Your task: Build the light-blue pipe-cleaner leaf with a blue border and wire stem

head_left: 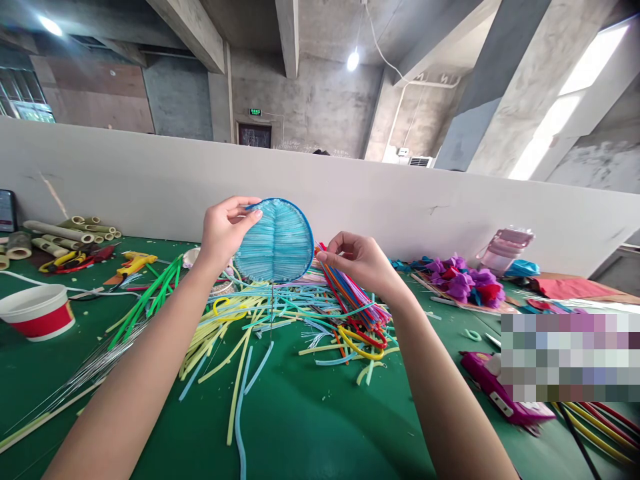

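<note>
A round, light-blue leaf-like piece [274, 243] made of rows of fuzzy strips, with a darker blue rim and a thin wire stem, is held upright above the table. My left hand [227, 227] pinches its upper left edge between thumb and fingers. At its right edge, my right hand [357, 261] has thumb and forefinger pressed together, right beside the rim. Whether a strip is between those fingertips cannot be made out. Below lie yellow and light-blue strips [235, 333], and a bundle of coloured pipe cleaners [357, 300] is behind my right hand.
To the left are a paper cup [37, 313], a yellow glue gun [135, 263], pliers [75, 259], bamboo pieces [65, 233] and thin wires [95, 360]. On the right are purple and red crumpled flowers [465, 280], a pink bottle [507, 250] and a magenta case [505, 390]. A white partition [350, 200] stands behind.
</note>
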The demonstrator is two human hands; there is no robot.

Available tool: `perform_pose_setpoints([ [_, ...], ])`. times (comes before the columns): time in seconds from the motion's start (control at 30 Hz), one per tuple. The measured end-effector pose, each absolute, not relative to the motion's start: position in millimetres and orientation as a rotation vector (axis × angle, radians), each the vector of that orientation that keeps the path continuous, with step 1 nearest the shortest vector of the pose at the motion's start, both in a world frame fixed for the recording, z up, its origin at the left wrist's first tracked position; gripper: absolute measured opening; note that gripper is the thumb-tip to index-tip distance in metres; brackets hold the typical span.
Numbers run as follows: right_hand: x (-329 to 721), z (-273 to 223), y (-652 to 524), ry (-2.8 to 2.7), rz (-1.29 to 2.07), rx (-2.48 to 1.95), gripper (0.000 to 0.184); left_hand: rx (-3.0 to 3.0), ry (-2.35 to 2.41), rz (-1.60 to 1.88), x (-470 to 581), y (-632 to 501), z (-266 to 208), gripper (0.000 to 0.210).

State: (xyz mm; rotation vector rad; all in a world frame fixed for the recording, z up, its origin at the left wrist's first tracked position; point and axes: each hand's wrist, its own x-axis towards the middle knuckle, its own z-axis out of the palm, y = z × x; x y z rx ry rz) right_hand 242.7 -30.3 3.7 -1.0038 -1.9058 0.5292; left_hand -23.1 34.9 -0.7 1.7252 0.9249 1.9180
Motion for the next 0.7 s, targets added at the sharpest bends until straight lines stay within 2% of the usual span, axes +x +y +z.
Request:
perform_pose_setpoints([
  [0.2, 242.1, 2.6, -28.0, -1.923, 0.392, -0.981, 0.044, 1.727, 0.908, 1.914, -23.8, 36.1, -1.6, 0.04],
  [0.4, 239.0, 2.3, -26.1, -1.967, 0.32, -1.058, 0.055, 1.734, 0.896, 1.923, -25.0, 37.5, -2.0, 0.04],
  [0.53, 237.0, 3.0, -27.9, -1.978, 0.406, -1.047, 0.056, 1.723, 0.917, 1.922, -24.8, 37.5, -1.8, 0.041],
  [0.7, 235.9, 2.9, -29.7, -1.916, 0.577, -0.944, 0.044, 1.72, 0.902, 1.916, -24.7, 37.7, -1.7, 0.04],
])
